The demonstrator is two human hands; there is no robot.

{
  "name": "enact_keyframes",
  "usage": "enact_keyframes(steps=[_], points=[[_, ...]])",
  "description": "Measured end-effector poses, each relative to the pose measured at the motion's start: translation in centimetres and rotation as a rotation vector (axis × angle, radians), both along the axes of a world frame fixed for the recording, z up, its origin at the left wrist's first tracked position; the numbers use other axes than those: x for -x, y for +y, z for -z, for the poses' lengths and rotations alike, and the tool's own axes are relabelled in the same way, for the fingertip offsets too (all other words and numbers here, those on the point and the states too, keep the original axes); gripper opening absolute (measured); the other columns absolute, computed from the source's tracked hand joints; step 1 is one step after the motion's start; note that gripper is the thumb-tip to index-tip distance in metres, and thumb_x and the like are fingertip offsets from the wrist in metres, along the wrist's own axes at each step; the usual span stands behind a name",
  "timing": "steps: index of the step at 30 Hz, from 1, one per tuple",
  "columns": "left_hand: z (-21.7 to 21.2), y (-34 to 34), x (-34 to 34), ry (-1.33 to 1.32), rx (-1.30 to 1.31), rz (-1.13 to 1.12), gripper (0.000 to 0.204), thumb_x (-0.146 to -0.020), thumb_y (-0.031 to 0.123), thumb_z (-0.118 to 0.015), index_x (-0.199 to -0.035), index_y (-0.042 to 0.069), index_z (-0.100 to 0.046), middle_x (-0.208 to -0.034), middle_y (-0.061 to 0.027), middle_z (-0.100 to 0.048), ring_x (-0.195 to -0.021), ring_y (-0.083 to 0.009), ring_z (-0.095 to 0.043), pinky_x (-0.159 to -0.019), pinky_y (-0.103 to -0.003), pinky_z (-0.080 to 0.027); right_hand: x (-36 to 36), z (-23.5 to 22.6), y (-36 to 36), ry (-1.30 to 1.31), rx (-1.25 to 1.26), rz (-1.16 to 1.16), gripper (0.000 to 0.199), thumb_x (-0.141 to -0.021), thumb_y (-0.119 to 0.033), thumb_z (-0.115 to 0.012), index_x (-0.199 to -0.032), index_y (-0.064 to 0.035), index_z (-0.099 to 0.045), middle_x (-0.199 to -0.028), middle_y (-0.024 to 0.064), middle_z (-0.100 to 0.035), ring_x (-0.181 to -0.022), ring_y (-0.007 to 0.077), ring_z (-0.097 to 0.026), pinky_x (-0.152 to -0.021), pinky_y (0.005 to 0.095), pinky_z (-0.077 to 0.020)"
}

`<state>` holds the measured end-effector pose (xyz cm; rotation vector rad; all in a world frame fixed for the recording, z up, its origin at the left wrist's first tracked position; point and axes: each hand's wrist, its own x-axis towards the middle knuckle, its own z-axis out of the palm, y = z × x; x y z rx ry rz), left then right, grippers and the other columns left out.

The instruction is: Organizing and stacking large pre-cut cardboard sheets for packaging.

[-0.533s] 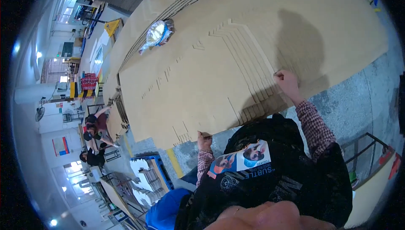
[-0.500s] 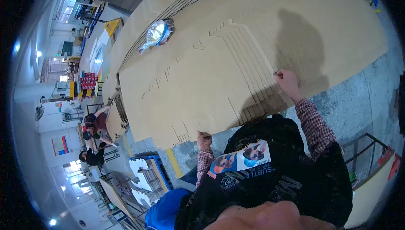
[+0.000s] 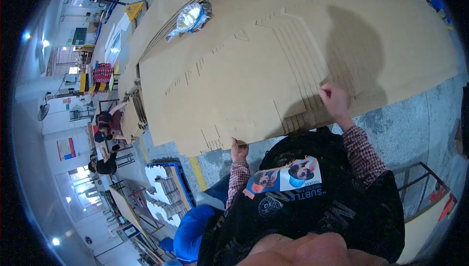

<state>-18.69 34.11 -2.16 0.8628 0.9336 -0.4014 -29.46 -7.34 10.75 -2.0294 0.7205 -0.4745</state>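
Fingers of the left hand [image 3: 239,150] hide beneath the near edge of one flat brown die-cut cardboard stack [image 3: 234,85]; right hand [image 3: 333,98] pinches its stepped right edge.

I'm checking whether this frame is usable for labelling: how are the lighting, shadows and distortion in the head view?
Head view: strong fisheye bending, black rim all round. Bright ceiling lamps glare at far left. A dark shadow falls across the cardboard sheets above the right hand; the left hand sits in shade under the stack's edge. The plastic-wrapped bundle shines. Centre is fairly sharp.
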Motion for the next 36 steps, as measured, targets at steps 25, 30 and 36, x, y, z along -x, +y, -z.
enact_keyframes(steps=[25,30,36], points=[[-1.0,-1.8,1.5,-0.247,-0.042,0.062,0.039,-0.08,0.037,-0.048,-0.104,0.007,-0.048,-0.099,-0.0085,-0.051,-0.086,-0.0207,-0.05,-0.067,-0.034,-0.044,-1.2,1.3,5.7,0.311,0.104,-0.065,0.023,-0.067,-0.026,-0.059,-0.072,-0.0036,-0.057,-0.068,0.0121,-0.057,-0.064,0.0269,-0.055,-0.059,0.0361,-0.0429],[0.2,0.2,1.4,-0.146,-0.071,0.134,0.042,-0.079,0.04,-0.048,-0.106,0.008,-0.046,-0.093,-0.0078,-0.051,-0.083,-0.0209,-0.048,-0.066,-0.032,-0.043,0.0,2.0,5.1,0.249,-0.062,-0.078,0.024,-0.066,-0.028,-0.058,-0.068,-0.0042,-0.057,-0.066,0.0123,-0.056,-0.064,0.0274,-0.054,-0.058,0.0363,-0.0422],[-2.3,-0.3,2.8,0.041,-0.584,0.055,0.034,-0.079,0.032,-0.052,-0.087,-0.001,-0.044,-0.072,-0.0098,-0.047,-0.047,-0.0186,-0.043,-0.042,-0.029,-0.036,6.1,2.2,1.7,0.395,0.022,-0.228,0.026,-0.065,-0.028,-0.059,-0.071,-0.0033,-0.058,-0.063,0.0127,-0.056,-0.063,0.0276,-0.055,-0.058,0.0356,-0.0429]])
